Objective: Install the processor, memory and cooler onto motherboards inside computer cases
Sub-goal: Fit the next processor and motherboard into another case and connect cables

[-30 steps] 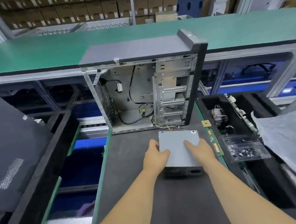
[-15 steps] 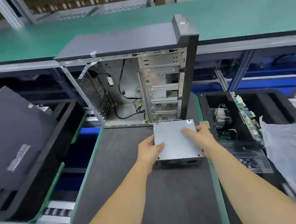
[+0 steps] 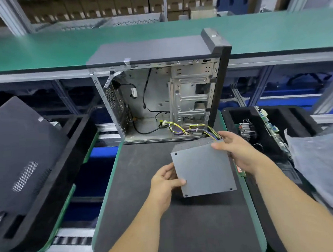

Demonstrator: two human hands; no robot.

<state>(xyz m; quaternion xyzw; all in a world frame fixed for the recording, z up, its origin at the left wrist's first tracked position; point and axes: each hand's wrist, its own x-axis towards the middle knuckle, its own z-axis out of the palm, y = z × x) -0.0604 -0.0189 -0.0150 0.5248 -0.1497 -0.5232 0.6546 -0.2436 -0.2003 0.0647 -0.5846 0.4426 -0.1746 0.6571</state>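
Observation:
An open computer case (image 3: 160,99) stands upright at the far end of the dark work mat (image 3: 147,213), its side panel off and no motherboard visible inside. I hold a grey power supply box (image 3: 202,170) tilted above the mat in front of the case. My left hand (image 3: 164,181) grips its lower left edge. My right hand (image 3: 238,153) grips its upper right corner. A bundle of yellow, purple and black cables (image 3: 196,130) runs from the box into the bottom of the case.
A black foam tray (image 3: 304,116) to the right holds a cooler (image 3: 246,127) and an upright motherboard (image 3: 272,128). White wrapping sheet (image 3: 322,167) lies at far right. A dark side panel (image 3: 22,152) leans in a foam tray at left. A green conveyor (image 3: 42,49) runs behind the case.
Both hands lifted the power supply off the mat and tilted it, and its cable bundle now trails out into the case floor. The left hand shifted to the lower left edge.

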